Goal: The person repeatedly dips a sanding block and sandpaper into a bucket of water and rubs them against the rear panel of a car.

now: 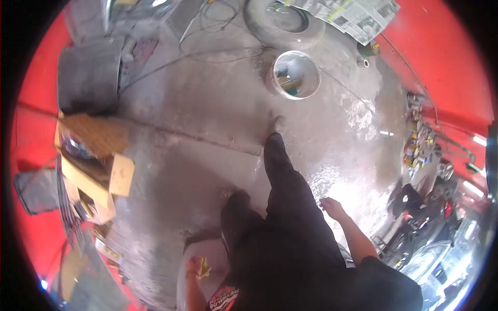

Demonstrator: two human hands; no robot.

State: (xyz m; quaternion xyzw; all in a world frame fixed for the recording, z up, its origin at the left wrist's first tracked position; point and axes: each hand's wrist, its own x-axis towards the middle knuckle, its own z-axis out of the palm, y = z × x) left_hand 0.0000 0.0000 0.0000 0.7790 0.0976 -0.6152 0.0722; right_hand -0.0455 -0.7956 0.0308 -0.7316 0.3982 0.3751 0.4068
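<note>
At the lower left, my left hand is closed round a crumpled yellow piece, cloth or paper; its kind is too blurred to tell. Below that hand is a pale grey object with a dark upper edge, partly hidden by my body. My right hand hangs beside my right leg over the shiny wet-looking floor, its fingers curled in. Whether anything is inside those fingers does not show. My dark trousers and shoes fill the middle, with one foot ahead of the other.
A white bucket with things inside stands ahead, near a tyre and newspaper sheets. Open cardboard boxes and a dark grey panel are at left. A cable crosses the floor. Cans line the right wall.
</note>
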